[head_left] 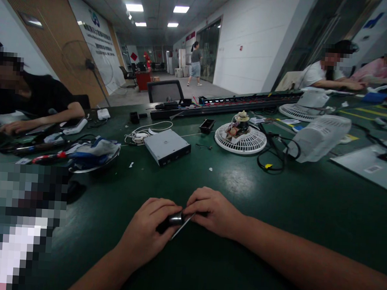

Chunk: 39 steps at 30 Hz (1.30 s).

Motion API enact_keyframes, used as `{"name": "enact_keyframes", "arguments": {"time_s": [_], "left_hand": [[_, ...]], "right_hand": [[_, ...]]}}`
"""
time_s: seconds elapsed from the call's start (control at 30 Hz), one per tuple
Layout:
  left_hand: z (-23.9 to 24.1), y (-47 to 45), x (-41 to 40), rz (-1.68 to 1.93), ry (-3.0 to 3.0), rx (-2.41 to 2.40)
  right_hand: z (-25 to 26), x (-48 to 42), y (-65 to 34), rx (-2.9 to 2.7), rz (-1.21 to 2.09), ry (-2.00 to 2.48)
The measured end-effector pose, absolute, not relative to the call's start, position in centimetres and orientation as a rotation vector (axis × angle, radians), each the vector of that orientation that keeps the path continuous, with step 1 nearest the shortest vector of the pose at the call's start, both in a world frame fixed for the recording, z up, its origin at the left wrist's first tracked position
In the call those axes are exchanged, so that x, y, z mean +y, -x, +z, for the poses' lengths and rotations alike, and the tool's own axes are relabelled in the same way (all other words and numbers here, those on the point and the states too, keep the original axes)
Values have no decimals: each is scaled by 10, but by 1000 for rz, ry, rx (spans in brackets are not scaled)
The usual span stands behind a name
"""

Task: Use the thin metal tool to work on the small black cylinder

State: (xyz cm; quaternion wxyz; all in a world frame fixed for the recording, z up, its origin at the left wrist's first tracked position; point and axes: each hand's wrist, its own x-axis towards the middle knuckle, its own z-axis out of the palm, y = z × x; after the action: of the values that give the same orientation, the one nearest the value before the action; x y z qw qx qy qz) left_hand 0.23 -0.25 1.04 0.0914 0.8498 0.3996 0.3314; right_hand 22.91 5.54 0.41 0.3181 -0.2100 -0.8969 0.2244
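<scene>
My left hand point(151, 223) is closed around a small dark cylinder with a shiny metal end point(176, 218), low over the table's near middle. Beside the cylinder, a thin flat light-edged piece point(182, 227) slants between both hands. My right hand point(214, 212) has its fingers bent and pinched on the upper end of that flat piece, close to the left fingertips. Whether the cylinder and the flat piece are joined is hidden by my fingers. Beyond the hands, a grey optical disc drive point(167, 144) lies on the green table point(191, 180).
Behind the drive are a coiled white cable point(138, 136), a black open box point(207, 126) and a white fan grille with a motor point(240, 137). A white plastic housing point(320, 138) and black cable stand right. A tool-filled tray point(94, 154) lies left. People sit at both sides.
</scene>
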Motion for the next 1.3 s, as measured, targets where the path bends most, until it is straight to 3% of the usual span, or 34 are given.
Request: {"name": "enact_keyframes", "arguments": {"time_s": [0.47, 0.63, 0.93, 1.17, 1.3], "left_hand": [[15, -4, -5, 886, -2556, 1009], [12, -4, -4, 947, -2565, 1108], [5, 1, 1, 1091, -2212, 1693], [8, 0, 0, 1058, -2272, 1619], [9, -1, 0, 1075, -2318, 1596]], "right_hand": [[10, 48, -225, -2375, 493, 699], [17, 42, -223, -2358, 537, 833], [16, 55, -227, -2308, 350, 1016], [16, 52, -226, -2384, 208, 1025], [18, 50, -227, -2419, 285, 895]]}}
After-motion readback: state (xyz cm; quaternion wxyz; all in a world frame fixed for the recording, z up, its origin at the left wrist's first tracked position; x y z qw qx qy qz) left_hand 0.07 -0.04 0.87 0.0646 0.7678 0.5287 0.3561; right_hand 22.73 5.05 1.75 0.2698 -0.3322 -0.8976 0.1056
